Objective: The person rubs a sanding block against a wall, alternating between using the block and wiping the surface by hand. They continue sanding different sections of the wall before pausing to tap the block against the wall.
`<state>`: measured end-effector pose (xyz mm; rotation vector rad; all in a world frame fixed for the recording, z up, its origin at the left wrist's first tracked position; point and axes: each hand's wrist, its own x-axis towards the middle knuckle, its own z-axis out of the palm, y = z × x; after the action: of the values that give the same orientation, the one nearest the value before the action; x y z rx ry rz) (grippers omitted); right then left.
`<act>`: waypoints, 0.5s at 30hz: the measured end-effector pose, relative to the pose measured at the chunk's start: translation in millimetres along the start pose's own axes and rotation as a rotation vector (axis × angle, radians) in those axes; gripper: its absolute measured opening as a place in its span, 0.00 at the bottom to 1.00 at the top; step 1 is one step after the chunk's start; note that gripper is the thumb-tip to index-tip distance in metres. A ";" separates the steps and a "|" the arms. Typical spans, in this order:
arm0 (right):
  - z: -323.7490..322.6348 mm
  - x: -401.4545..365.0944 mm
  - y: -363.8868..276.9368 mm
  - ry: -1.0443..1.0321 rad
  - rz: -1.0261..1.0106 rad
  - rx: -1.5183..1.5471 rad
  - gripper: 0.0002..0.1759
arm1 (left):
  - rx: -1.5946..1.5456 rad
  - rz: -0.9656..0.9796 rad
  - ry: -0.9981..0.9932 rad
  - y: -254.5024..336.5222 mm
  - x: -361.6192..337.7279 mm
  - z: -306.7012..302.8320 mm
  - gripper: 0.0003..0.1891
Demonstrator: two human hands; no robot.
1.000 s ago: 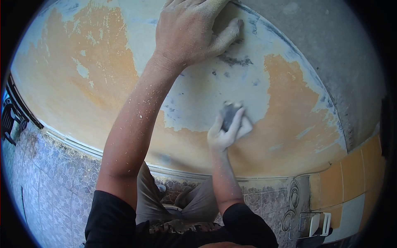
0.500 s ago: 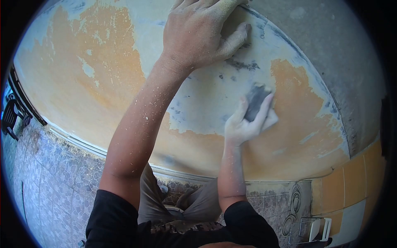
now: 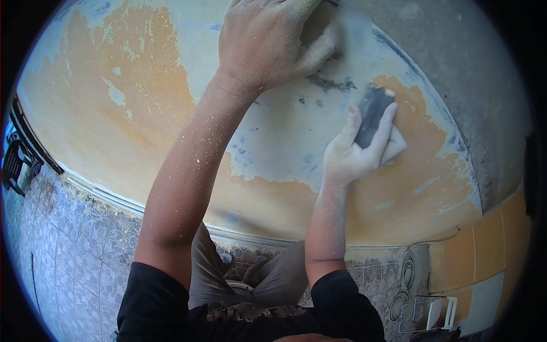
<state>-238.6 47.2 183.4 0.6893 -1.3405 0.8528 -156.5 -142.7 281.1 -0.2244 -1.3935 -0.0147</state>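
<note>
My right hand (image 3: 364, 151), white with dust, grips a dark grey sanding block (image 3: 373, 114) and presses it flat against the wall (image 3: 114, 119) at the edge of an orange paint patch. My left hand (image 3: 268, 40) rests flat on the same wall higher up, fingers spread, holding nothing. The wall is patchy: worn orange paint around a pale scraped area with dark smudges. Both forearms carry pale flecks.
A rough grey wall (image 3: 467, 74) meets the painted one at a corner on the right. Below are patterned floor tiles (image 3: 74, 262), orange and white wall tiles (image 3: 484, 245), a white object in a wire holder (image 3: 436, 310), and a dark chair (image 3: 14, 162) at far left.
My right hand has slid the sanding block up and to the right across the wall, from the pale area to the orange patch. My left hand has stayed in place.
</note>
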 end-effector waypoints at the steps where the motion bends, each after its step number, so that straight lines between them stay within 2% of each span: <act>1: -4.0 -33.6 -3.7 -0.001 -0.005 0.029 0.35 | 0.000 0.012 0.011 0.0 -0.4 -0.2 0.22; 4: -33.8 -194.1 7.6 -0.194 -0.048 0.068 0.33 | -0.005 0.007 0.017 1.4 -0.5 0.5 0.22; 5: -46.6 -230.2 7.8 -0.266 -0.111 0.068 0.31 | -0.003 -0.009 0.004 1.5 0.3 0.1 0.22; 6: -55.2 -235.8 -3.6 -0.394 -0.086 0.063 0.29 | -0.001 -0.009 0.003 6.0 1.4 -3.7 0.22; 8: -53.8 -222.5 15.5 -0.379 -0.071 0.201 0.28 | 0.005 -0.063 -0.069 11.5 6.6 -11.5 0.21; 9: -46.3 -177.3 14.2 -0.294 -0.131 0.071 0.30 | 0.005 -0.067 -0.077 9.1 5.5 -9.2 0.21; 11: -26.1 -79.0 11.6 -0.118 0.005 0.095 0.37 | -0.003 -0.017 0.009 2.1 1.2 -0.1 0.21; 13: -16.3 -0.3 6.2 -0.044 0.199 0.133 0.34 | -0.008 -0.031 -0.010 2.8 0.3 0.4 0.21; 14: -14.8 17.0 3.8 -0.029 0.301 0.152 0.34 | -0.007 -0.031 -0.023 2.2 1.3 0.3 0.21; 15: -14.6 8.8 4.5 -0.034 0.305 0.150 0.34 | 0.000 -0.022 -0.015 2.0 1.1 0.9 0.21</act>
<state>-234.3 62.9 190.2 0.6245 -1.4443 1.2005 -157.0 -140.4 282.0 -0.2094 -1.4108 -0.0306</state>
